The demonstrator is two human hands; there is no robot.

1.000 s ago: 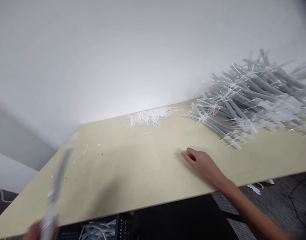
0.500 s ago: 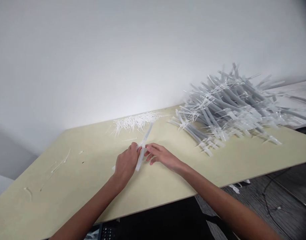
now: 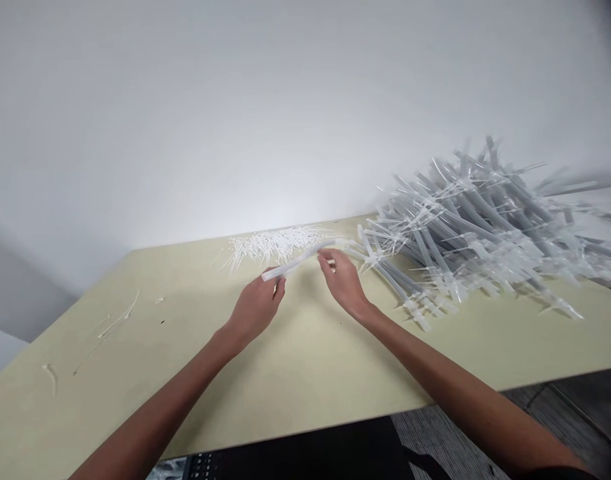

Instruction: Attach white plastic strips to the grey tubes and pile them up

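A whitish translucent tube spans the space between my hands above the pale tabletop. My left hand is closed around its near left end, with the tip sticking out past the fingers. Thumb and fingertips of my right hand pinch the tube nearer its far right part, which reaches toward the pile. Just behind lies a heap of thin white cable ties.
At the right, a big pile of greyish translucent tubes bound with ties leans near the wall. Several loose ties and a small curved piece lie at the left. The table's front edge runs below my forearms.
The tube has swung from steeply angled to nearly level. My right hand has moved right and up and now pinches it; it was looser before. The view has shifted slightly.
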